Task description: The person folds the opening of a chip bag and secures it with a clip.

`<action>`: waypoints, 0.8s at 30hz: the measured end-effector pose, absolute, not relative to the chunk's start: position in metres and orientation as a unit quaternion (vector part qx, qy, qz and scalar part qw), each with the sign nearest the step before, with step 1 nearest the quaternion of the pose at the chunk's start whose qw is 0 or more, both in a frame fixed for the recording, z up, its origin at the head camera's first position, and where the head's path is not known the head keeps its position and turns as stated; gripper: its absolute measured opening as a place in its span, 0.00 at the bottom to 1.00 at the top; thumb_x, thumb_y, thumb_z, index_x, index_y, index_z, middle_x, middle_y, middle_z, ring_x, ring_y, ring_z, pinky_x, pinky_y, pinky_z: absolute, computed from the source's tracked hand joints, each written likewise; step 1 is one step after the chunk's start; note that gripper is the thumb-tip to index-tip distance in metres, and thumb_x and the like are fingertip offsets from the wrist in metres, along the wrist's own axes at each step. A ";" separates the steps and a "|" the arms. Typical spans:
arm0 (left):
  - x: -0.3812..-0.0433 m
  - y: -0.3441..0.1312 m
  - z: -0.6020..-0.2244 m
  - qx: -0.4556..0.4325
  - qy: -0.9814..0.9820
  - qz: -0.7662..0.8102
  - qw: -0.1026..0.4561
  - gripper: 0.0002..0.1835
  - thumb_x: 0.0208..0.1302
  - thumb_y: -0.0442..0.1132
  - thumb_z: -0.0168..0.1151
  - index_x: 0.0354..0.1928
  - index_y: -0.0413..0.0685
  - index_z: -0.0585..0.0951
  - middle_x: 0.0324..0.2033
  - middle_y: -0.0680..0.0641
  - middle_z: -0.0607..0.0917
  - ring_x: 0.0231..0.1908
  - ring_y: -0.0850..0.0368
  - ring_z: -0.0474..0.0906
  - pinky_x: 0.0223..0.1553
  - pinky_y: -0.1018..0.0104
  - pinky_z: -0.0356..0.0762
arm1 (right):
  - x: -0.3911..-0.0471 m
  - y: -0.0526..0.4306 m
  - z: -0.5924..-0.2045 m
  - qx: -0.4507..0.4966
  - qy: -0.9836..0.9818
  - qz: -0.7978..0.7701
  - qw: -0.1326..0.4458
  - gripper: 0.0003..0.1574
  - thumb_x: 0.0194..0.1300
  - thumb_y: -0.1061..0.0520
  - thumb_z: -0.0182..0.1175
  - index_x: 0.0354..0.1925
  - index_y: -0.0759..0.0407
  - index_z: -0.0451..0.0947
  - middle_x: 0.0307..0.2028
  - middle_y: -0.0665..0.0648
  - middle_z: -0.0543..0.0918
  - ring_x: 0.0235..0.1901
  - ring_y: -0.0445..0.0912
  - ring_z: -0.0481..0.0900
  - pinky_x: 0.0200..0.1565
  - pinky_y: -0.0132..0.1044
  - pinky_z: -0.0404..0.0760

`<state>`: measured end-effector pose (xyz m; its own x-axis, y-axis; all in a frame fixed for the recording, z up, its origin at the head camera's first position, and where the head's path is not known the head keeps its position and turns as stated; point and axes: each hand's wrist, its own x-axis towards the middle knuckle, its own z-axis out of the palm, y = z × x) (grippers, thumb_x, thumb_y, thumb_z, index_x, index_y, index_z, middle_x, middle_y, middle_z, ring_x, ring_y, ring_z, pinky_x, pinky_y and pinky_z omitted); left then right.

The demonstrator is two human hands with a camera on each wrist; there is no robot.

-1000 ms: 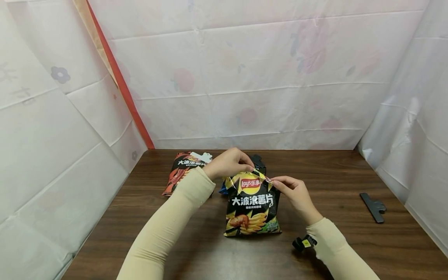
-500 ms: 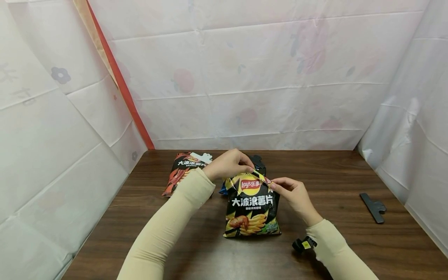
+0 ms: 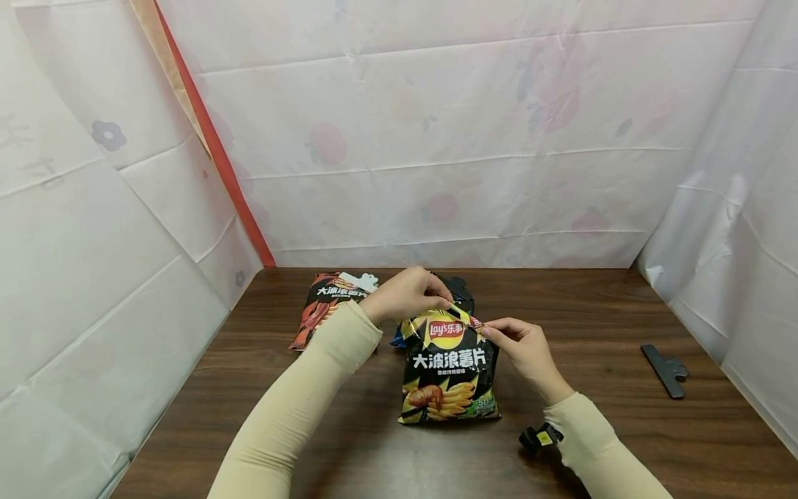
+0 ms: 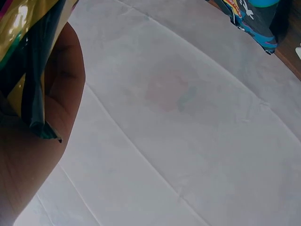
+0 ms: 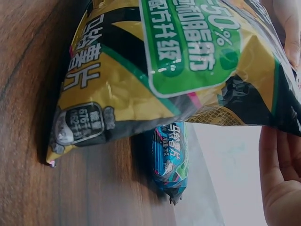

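A black and yellow bag of potato chips (image 3: pixel 449 374) stands on the table, its front facing me. My left hand (image 3: pixel 408 294) pinches the left part of its top edge. At the top right corner, the thumb and fingers of my right hand (image 3: pixel 526 346) pinch the same edge. Between the hands the top edge is folded over in a narrow yellow and red strip (image 3: pixel 464 315). In the right wrist view the bag's lower side (image 5: pixel 127 80) bulges large and close. The left wrist view shows crinkled wrapper (image 4: pixel 33 70) against the hand.
Behind on the left lies a red and black chip bag (image 3: pixel 318 308) with a white clip (image 3: pixel 360 281). A blue chip bag (image 5: pixel 170 160) with a black clip (image 3: pixel 460 286) sits behind the held bag, partly hidden. Another dark clip (image 3: pixel 666 371) lies at the right.
The strip at the bag's top edge has turned over towards me, showing more yellow and red between the hands. Both hands and the bag have otherwise stayed nearly in place.
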<state>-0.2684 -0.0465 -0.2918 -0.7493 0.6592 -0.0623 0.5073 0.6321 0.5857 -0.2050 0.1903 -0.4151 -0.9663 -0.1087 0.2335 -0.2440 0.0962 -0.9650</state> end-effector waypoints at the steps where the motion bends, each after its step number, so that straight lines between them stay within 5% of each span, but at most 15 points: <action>1: -0.269 -0.047 -0.292 0.328 0.893 0.278 0.136 0.09 0.69 0.41 0.61 0.44 0.51 0.88 0.42 0.50 0.89 0.19 0.62 0.73 0.29 0.69 0.72 | -0.205 0.190 -0.416 0.119 -0.738 0.662 0.051 0.17 0.68 0.56 0.63 0.45 0.71 0.83 0.35 0.40 0.87 0.38 0.36 0.83 0.41 0.31 0.82; 13: -0.267 -0.050 -0.296 0.331 0.897 0.269 0.115 0.09 0.69 0.42 0.62 0.44 0.53 0.88 0.43 0.51 0.89 0.17 0.62 0.68 0.25 0.69 0.69 | -0.203 0.186 -0.418 0.121 -0.734 0.664 0.080 0.14 0.67 0.59 0.63 0.42 0.72 0.84 0.33 0.40 0.87 0.35 0.36 0.82 0.38 0.30 0.81; 24: -0.269 -0.055 -0.298 0.329 0.888 0.296 0.123 0.08 0.67 0.44 0.64 0.43 0.55 0.88 0.45 0.52 0.88 0.35 0.66 0.81 0.36 0.68 0.76 | -0.203 0.183 -0.419 0.142 -0.719 0.671 0.110 0.10 0.66 0.64 0.63 0.40 0.72 0.84 0.33 0.43 0.87 0.33 0.36 0.82 0.35 0.30 0.81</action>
